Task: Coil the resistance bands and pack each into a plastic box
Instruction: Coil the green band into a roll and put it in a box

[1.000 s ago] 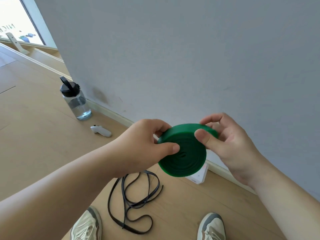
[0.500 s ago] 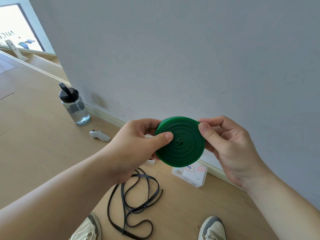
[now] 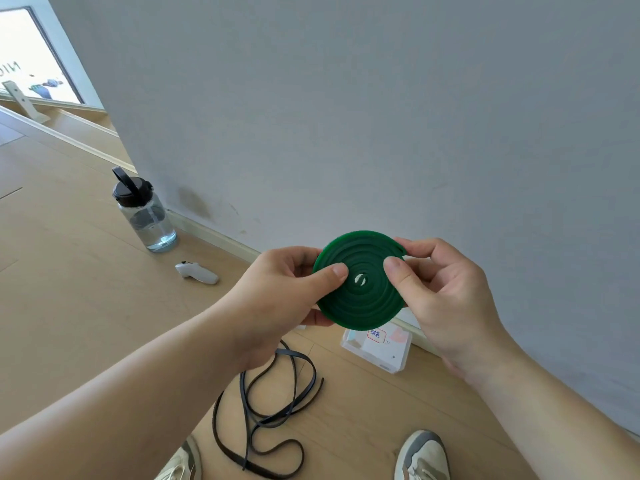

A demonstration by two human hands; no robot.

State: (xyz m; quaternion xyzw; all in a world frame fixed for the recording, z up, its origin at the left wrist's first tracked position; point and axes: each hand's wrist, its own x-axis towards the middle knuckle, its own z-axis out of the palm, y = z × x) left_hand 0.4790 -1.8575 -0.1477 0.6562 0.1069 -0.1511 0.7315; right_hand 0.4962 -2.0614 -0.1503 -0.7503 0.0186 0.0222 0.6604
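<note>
Green rubber band (image 3: 360, 289), coiled into a flat ridged disc, is pinched by left hand (image 3: 277, 299) at nine o'clock, right hand (image 3: 440, 299) at three; black band (image 3: 270, 410) lies loose on wood floor (image 3: 69, 306) below.

Green resistance band (image 3: 360, 289) coiled flat, pinched between left hand (image 3: 280, 299) and right hand (image 3: 446, 299). Black band (image 3: 266, 410) loose on floor (image 3: 69, 306). Plastic box (image 3: 377, 348) below, apparently closed. Water bottle (image 3: 145, 213) near wall
</note>
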